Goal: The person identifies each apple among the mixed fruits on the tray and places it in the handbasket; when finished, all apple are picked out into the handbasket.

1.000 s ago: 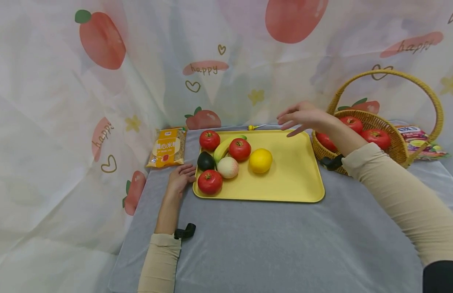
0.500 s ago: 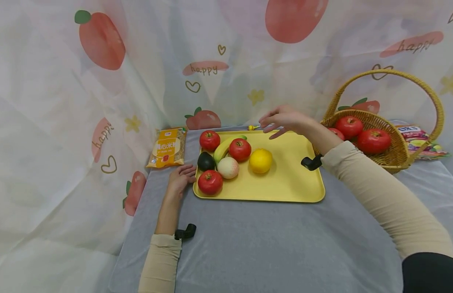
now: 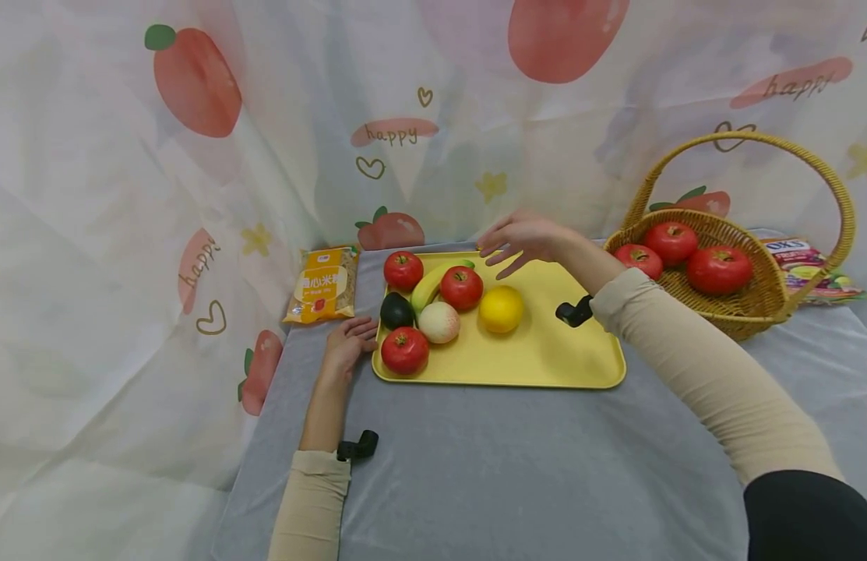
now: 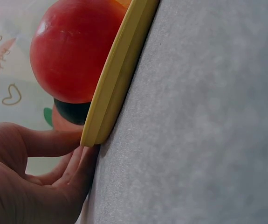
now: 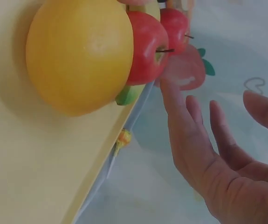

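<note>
My left hand (image 3: 345, 343) rests at the left edge of the yellow tray (image 3: 531, 366); in the left wrist view its thumb and straight fingers touch the tray's rim (image 4: 108, 100). Over the back of the tray hovers my right hand (image 3: 527, 238), holding nothing, its fingers spread and loosely bent. Below and in front of it lies a yellow round fruit (image 3: 501, 309). To the left sit a red apple (image 3: 462, 287), a partly hidden banana (image 3: 424, 290), a pale peach-like fruit (image 3: 438, 322), a dark avocado (image 3: 396, 311), and two more red fruits, one behind (image 3: 403, 271), one in front (image 3: 405, 351).
A wicker basket (image 3: 738, 315) with a tall handle and several red fruits stands right of the tray. Beside it lies a colourful bag (image 3: 801, 261). An orange food packet (image 3: 326, 284) is at the left. A small yellow-tipped stick (image 5: 123, 138) lies behind the tray.
My right hand has moved left, away from the basket and across the back of the tray, bringing more of the basket's fruit into sight. The left hand stays at the tray's edge.
</note>
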`<state>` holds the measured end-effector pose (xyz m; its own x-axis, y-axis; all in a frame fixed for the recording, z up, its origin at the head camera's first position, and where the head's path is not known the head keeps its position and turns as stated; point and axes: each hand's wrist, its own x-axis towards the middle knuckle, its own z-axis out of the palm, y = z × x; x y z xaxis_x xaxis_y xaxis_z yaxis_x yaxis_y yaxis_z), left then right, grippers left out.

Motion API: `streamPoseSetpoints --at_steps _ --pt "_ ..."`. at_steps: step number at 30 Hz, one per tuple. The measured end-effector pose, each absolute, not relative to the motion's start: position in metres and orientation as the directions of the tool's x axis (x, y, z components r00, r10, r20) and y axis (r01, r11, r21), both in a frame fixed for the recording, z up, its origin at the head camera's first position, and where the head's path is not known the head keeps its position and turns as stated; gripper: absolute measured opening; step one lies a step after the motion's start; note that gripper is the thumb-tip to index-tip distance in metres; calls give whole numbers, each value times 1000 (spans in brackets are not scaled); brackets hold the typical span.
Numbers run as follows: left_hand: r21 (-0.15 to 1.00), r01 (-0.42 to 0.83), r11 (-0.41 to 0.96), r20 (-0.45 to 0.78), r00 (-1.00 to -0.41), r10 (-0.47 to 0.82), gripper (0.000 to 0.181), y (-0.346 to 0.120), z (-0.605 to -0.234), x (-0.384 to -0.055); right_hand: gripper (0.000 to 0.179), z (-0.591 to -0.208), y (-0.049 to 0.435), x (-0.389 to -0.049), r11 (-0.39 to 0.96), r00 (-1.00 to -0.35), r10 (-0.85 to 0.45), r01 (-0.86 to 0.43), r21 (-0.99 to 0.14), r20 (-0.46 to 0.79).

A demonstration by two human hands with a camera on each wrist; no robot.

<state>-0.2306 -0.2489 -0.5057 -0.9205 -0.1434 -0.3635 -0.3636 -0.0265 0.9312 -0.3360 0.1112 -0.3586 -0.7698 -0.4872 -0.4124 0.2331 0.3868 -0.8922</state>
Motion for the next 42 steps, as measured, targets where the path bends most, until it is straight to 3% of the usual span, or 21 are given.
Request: streamPoseSetpoints --at_steps 15,33,42 --pt "930 -365 -34 -366 -920 -140 62 -248 -507 -231 52 -385 89 -342 411 -755 -445 306 -859 -482" --pt "932 -362 -26 -362 -923 -131 62 -250 -504 -230 50 -414 67 -353 400 -773 -360 377 -835 -522" --pt "929 -370 -20 -370 -919 -139 62 -251 -504 -231 73 -426 63 -358 431 -752 -371 380 -818 -544"
